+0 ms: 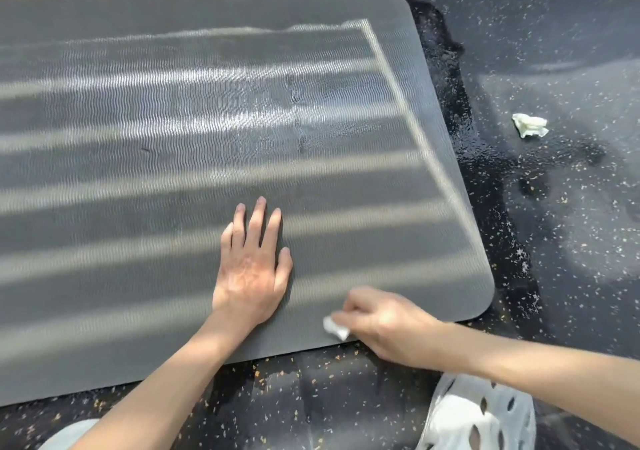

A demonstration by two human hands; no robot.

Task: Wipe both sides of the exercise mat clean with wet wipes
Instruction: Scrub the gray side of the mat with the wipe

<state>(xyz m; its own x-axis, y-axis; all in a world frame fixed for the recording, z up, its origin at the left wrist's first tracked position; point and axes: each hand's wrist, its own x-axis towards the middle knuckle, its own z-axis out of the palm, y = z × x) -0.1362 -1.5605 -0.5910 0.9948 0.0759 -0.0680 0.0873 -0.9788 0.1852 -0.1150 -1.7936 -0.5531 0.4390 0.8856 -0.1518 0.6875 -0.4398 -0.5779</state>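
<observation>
Mat (pixel 173 189) flat on floor under both hands. Left hand (pixel 251 266) spread, pressing it. Right hand (pixel 381 325) pinches wipe (pixel 335 328) at near edge — mat likely soft, light, floppy — take hold at corner.

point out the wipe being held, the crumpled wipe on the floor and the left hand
held wet wipe (pixel 335 328), head view, its exposed white end
crumpled wipe (pixel 530 125), head view, middle of the wad
left hand (pixel 251 271), head view, back of the hand
</observation>
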